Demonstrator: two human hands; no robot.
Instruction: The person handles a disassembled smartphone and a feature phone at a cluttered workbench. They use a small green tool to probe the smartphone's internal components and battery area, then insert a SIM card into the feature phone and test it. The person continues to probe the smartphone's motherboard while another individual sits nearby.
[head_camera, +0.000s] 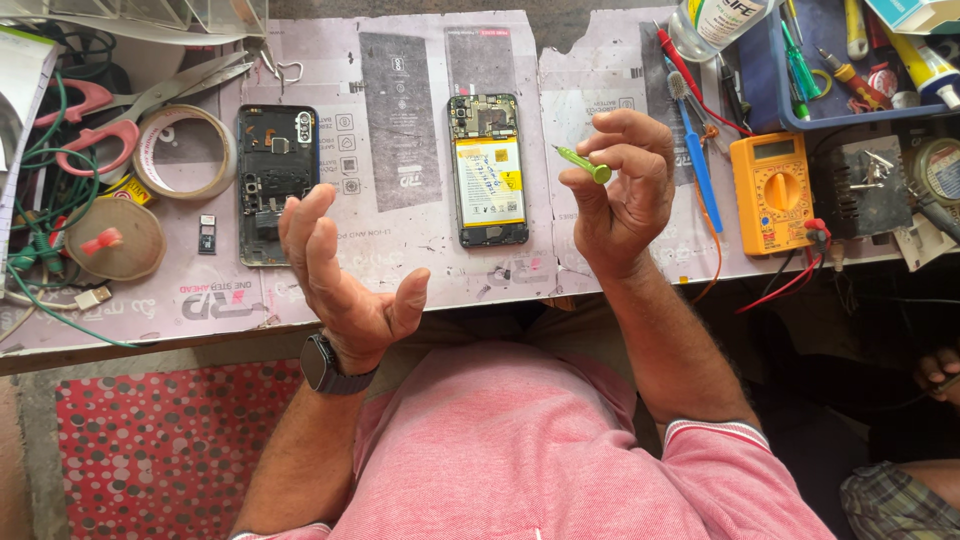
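Observation:
My right hand (625, 190) is raised above the bench, its fingers closed on a small green screwdriver (582, 163) that points left. My left hand (340, 270) hovers palm up and empty, fingers spread, with a dark watch (325, 367) on the wrist. Between the hands, an opened phone (487, 170) lies on the mat with its yellow battery and circuit board exposed. A detached dark back cover (277, 180) lies further left, just beyond my left fingertips. A small card tray (207, 234) sits beside it.
Pink-handled scissors (120, 110), a tape roll (185, 150) and green wires crowd the left. An orange multimeter (772, 190) with red leads, a blue brush (695, 150) and a blue tray (775, 95) of tools stand at right. Another person's hand (940, 372) shows at the right edge.

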